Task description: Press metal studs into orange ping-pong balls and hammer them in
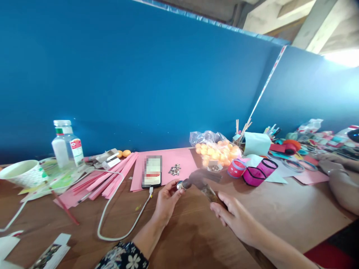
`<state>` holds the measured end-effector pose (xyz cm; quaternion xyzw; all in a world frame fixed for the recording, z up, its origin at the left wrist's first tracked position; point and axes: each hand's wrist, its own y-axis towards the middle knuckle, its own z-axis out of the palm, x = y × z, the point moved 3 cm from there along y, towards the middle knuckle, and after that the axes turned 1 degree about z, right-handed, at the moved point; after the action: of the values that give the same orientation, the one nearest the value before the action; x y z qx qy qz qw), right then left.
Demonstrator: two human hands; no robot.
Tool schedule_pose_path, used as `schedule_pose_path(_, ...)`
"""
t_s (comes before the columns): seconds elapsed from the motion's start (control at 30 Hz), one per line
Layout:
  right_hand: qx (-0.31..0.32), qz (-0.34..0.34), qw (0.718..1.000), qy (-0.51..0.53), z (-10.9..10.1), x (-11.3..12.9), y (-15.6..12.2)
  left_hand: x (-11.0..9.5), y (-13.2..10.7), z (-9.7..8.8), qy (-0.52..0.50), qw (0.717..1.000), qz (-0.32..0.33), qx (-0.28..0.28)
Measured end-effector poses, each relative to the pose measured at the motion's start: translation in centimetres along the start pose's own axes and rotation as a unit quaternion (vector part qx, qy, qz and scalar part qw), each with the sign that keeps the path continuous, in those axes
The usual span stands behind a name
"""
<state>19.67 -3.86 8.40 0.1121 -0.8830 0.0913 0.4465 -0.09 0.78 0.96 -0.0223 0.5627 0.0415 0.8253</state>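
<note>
My left hand (166,200) pinches a small shiny metal piece (180,185) between its fingertips, just above the wooden table (179,239). My right hand (237,218) is wrapped round the handle of a small hammer (200,181), whose blurred head hovers beside the metal piece. Behind them a pile of small silver pieces (175,170) rests on a pink paper sheet (179,160), next to a phone (152,172) on a white cable (123,220).
At the left stand a plastic bottle (66,144), a paper cup (21,172) and pink paper strips (103,179). A bag of orange balls (215,149) and pink paper rings (256,172) sit behind. Another person's arm (340,183) rests at the right.
</note>
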Motion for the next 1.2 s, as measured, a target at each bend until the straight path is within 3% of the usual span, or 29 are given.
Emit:
schedule_pose_path(0.27,-0.004,-0.009,1.0,0.0,-0.1,0.5,0.1,0.5,0.0,-0.1,-0.053,0.999,-0.01,-0.009)
schedule_pose_path(0.63,-0.021,-0.016,0.999,0.02,-0.8,1.1,-0.1,0.3,-0.4,0.3,-0.196,0.978,-0.055,0.032)
schedule_pose_path(0.83,-0.027,-0.005,1.0,0.012,-0.5,0.9,-0.1,0.4,-0.3,0.3,-0.178,0.982,-0.049,0.031)
schedule_pose_path(1.0,0.003,0.007,1.0,-0.01,0.0,0.4,0.0,0.3,-0.4,0.5,-0.129,0.99,-0.045,0.029)
schedule_pose_path(1.2,-0.017,0.004,1.0,-0.023,-0.4,0.6,-0.2,0.0,-0.3,0.5,-0.102,0.994,-0.038,0.012)
